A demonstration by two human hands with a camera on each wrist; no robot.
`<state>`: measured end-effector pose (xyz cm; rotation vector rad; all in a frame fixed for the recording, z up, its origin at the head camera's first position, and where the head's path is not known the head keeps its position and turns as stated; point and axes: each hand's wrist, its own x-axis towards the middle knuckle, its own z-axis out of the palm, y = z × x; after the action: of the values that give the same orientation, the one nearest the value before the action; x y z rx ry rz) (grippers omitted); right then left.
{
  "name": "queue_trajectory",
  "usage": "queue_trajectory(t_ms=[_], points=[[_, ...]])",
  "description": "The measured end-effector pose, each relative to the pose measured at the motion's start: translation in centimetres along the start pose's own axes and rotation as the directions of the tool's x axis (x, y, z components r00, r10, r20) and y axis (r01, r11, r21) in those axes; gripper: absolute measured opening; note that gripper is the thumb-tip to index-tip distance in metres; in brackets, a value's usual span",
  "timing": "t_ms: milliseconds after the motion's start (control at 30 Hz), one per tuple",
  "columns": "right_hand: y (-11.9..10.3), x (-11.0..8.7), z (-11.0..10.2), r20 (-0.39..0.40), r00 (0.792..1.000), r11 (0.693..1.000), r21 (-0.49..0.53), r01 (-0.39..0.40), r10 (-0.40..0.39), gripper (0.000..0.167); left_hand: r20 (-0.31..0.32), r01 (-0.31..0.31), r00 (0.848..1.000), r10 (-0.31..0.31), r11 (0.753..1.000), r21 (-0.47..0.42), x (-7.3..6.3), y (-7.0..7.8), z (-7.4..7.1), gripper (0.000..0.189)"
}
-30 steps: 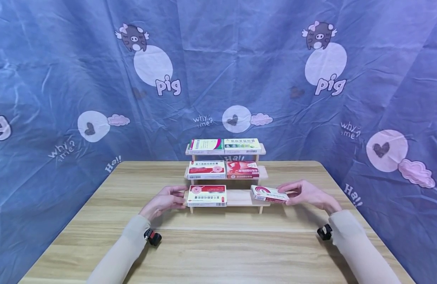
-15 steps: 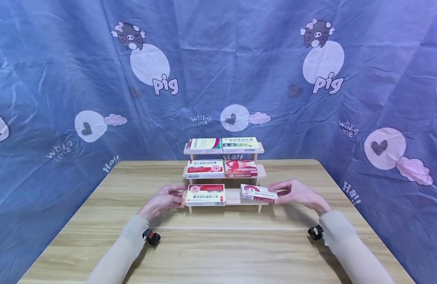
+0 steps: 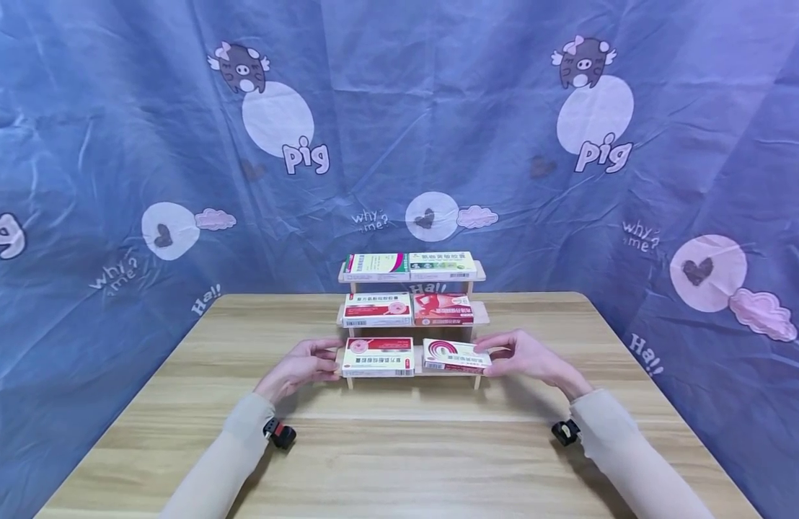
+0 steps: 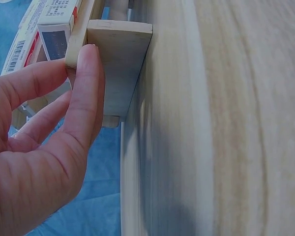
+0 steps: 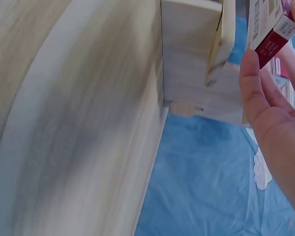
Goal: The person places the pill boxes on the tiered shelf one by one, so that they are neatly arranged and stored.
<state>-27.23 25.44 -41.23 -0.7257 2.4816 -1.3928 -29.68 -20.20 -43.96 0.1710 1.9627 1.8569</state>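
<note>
A small three-tier wooden display stand (image 3: 417, 373) carries flat medicine boxes on its steps. My left hand (image 3: 306, 367) pinches the left end of the lowest board between thumb and fingers, as the left wrist view shows on the board end (image 4: 78, 46). Just beside it lies a red and cream medicine box (image 3: 378, 358). My right hand (image 3: 526, 358) pinches the right end of a white and dark red medicine box (image 3: 456, 355), slightly tilted over the right half of the lowest step. In the right wrist view that box (image 5: 271, 46) is above the board, apart from it.
Two boxes lie on the middle step, a white and red box (image 3: 377, 310) and a red box (image 3: 443, 310). A green-edged box (image 3: 376, 265) and a pale box (image 3: 442, 265) fill the top. The wooden table (image 3: 412, 461) ends at a blue curtain (image 3: 399, 130).
My right hand has carried its medicine box leftward, from the right end of the lowest step to near the red and cream box. My left hand keeps its hold on the board.
</note>
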Motion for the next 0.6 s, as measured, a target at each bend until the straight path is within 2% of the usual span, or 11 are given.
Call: queue_trajectory(t_ms=[333, 600], points=[[-0.3, 0.6, 1.0, 0.005, 0.999, 0.997, -0.075, 0.037, -0.037, 0.046, 0.03, -0.024, 0.999, 0.024, 1.0, -0.01, -0.2, -0.2, -0.2, 0.065], [-0.1, 0.8, 1.3, -0.018, 1.0, 0.994, -0.11, 0.023, -0.025, 0.046, 0.025, -0.025, 0.999, 0.025, 1.0, -0.014, 0.0, -0.2, -0.2, 0.065]])
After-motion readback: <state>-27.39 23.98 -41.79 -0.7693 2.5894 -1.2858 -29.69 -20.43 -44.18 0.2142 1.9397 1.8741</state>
